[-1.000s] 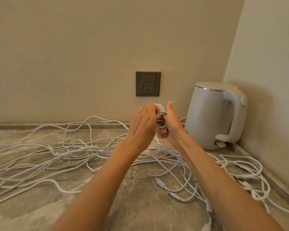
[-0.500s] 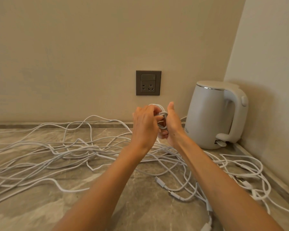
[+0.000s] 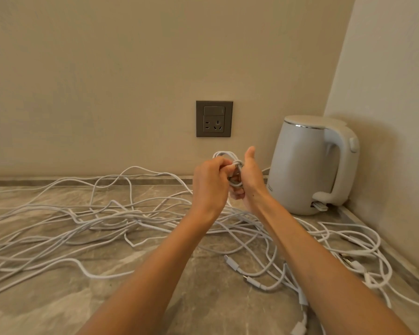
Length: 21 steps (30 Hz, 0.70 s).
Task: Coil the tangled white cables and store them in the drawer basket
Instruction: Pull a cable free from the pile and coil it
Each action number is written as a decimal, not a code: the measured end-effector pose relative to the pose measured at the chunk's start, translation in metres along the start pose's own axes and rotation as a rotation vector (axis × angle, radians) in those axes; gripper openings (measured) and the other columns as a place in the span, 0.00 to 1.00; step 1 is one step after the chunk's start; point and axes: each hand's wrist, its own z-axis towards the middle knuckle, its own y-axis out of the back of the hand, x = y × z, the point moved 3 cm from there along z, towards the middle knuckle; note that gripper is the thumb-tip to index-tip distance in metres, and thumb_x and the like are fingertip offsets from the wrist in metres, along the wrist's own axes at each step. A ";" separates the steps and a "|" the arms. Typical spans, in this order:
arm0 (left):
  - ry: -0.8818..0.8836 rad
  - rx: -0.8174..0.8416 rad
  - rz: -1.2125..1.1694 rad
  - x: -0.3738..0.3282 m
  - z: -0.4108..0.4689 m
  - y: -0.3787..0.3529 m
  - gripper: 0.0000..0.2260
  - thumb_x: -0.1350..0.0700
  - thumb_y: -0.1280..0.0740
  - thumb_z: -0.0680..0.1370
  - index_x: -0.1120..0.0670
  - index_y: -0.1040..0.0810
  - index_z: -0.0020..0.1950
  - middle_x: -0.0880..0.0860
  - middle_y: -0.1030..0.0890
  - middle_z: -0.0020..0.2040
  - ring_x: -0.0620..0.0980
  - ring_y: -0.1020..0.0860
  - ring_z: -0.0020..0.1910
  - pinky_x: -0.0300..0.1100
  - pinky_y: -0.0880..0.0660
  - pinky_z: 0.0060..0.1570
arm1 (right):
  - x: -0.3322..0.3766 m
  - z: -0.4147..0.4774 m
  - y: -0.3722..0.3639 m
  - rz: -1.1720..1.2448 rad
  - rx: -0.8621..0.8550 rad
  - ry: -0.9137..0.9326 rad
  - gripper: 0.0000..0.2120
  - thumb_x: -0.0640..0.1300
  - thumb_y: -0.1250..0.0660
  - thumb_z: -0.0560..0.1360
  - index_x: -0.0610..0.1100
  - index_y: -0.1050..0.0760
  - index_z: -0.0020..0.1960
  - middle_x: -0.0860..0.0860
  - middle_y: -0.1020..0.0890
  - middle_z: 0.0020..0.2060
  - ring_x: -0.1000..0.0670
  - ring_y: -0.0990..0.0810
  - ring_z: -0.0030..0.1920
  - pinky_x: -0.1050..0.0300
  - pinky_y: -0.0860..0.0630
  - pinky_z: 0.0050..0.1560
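A small coil of white cable (image 3: 236, 170) is pinched by the left hand (image 3: 211, 184) and gripped by the right hand (image 3: 251, 178) above the grey marbled tabletop (image 3: 203, 301), and could be undone if its tail is snagged in the tangle of white cables (image 3: 107, 222) below.

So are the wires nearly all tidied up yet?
Not nearly. Nothing looks stored: no drawer basket is in view. In hand: the left hand and right hand grip one small coiled bundle of white cable. Left: the big tangle of white cables spread over the grey marbled countertop.
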 end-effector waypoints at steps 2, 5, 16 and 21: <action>-0.053 0.021 0.058 -0.003 0.003 0.000 0.08 0.64 0.37 0.77 0.63 0.20 0.43 0.56 0.22 0.40 0.54 0.24 0.39 0.51 0.26 0.43 | 0.000 0.002 0.002 -0.009 0.002 0.003 0.37 0.65 0.63 0.78 0.45 0.37 0.21 0.50 0.33 0.17 0.56 0.38 0.17 0.67 0.44 0.18; -0.103 0.089 0.098 -0.003 0.006 0.002 0.09 0.64 0.38 0.77 0.64 0.21 0.42 0.57 0.25 0.41 0.56 0.25 0.38 0.53 0.25 0.41 | -0.002 0.004 0.003 -0.019 0.023 0.005 0.38 0.65 0.64 0.78 0.44 0.36 0.21 0.50 0.32 0.17 0.55 0.36 0.16 0.67 0.43 0.18; -0.058 0.201 0.071 -0.003 0.009 0.000 0.14 0.65 0.44 0.79 0.56 0.35 0.33 0.51 0.32 0.28 0.50 0.34 0.29 0.47 0.36 0.33 | -0.004 0.010 0.000 0.028 0.139 0.064 0.36 0.67 0.62 0.77 0.42 0.28 0.36 0.45 0.33 0.25 0.52 0.35 0.25 0.64 0.42 0.21; -0.153 0.233 0.155 0.002 0.008 0.001 0.16 0.60 0.43 0.80 0.49 0.41 0.33 0.47 0.33 0.31 0.52 0.34 0.34 0.50 0.34 0.35 | -0.006 0.012 0.006 0.042 0.219 0.011 0.33 0.62 0.63 0.79 0.46 0.23 0.47 0.49 0.17 0.31 0.55 0.18 0.33 0.64 0.25 0.29</action>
